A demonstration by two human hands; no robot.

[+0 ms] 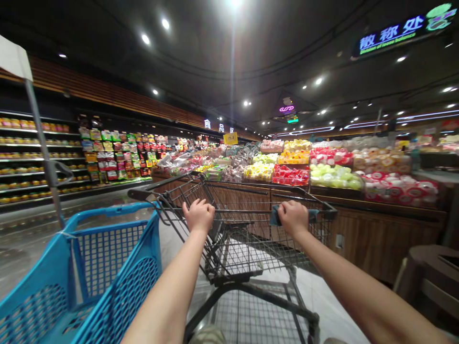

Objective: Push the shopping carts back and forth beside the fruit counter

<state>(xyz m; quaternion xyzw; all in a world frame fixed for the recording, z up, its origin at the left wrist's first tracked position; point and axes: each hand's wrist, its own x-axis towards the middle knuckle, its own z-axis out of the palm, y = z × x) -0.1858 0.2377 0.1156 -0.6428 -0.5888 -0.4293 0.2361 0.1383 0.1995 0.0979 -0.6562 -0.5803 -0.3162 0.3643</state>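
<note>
A black wire shopping cart [251,253] stands sideways in front of me, its handle [141,194] at the left. My left hand [199,215] is closed around the near top rail of the cart, toward the handle end. Farther right on the same rail, my right hand [294,217] is closed over a dark blue-grey cloth [275,216], pressing it to the rail. The cloth shows on both sides of that hand, while its middle is hidden. In the cart's basket I make out only bare wire mesh.
A large blue plastic basket [154,248] stands close on the left, beside a metal post [45,153]. Behind the cart runs a wood-panelled counter [373,239] piled with packaged fruit [335,177]. A brown bin-like object [430,272] is at the right. Stocked shelves [32,157] line the left wall.
</note>
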